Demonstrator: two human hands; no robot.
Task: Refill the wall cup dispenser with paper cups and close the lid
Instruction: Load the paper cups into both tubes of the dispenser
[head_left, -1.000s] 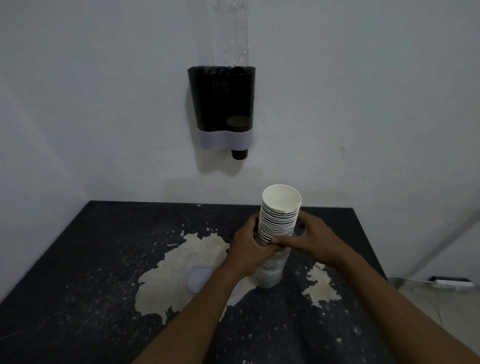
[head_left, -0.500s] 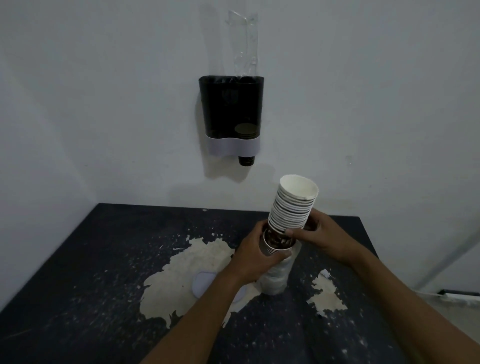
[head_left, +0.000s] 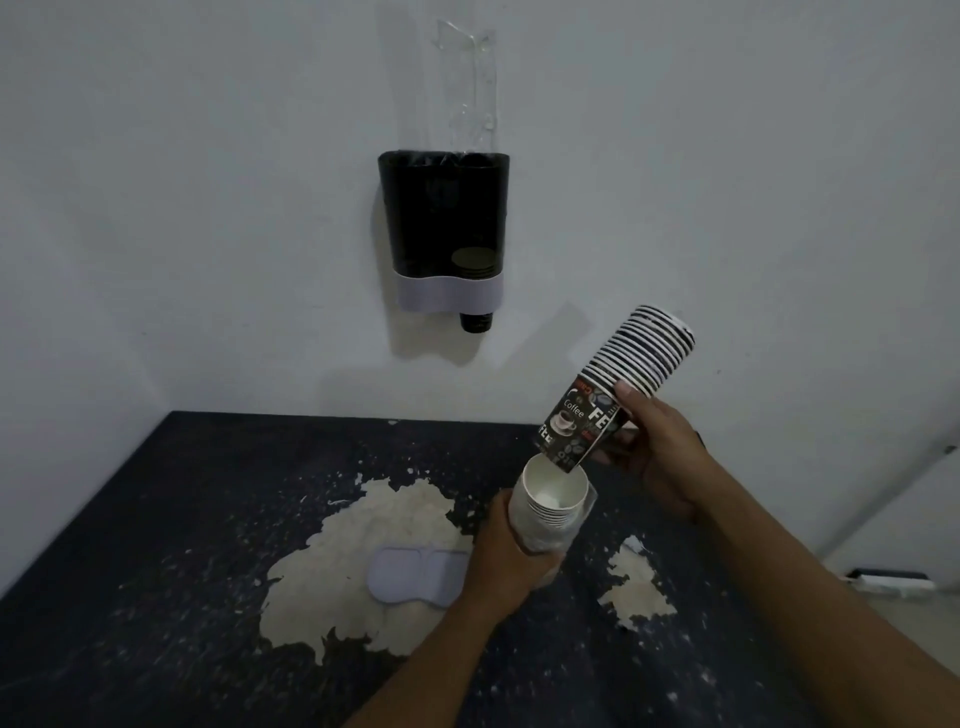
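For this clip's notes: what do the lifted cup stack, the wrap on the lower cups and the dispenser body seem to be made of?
Lifted cup stack: paper, matte printed outside, white rolled rims.
Wrap on the lower cups: thin clear plastic film, judging by its crinkles and sheen.
Dispenser body: probably smooth dark tinted plastic, since cups show faintly through it; its pale lower band looks like opaque plastic.

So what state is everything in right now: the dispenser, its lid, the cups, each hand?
Dispenser: on the wall, top open, a few cups at the bottom.
Lid: off, flat on the table.
Lifted cups: tilted, clear of the rest.
Wrapped cups: upright, mouth up.
Right hand: grips the lifted cups.
Left hand: grips the wrapped cups.
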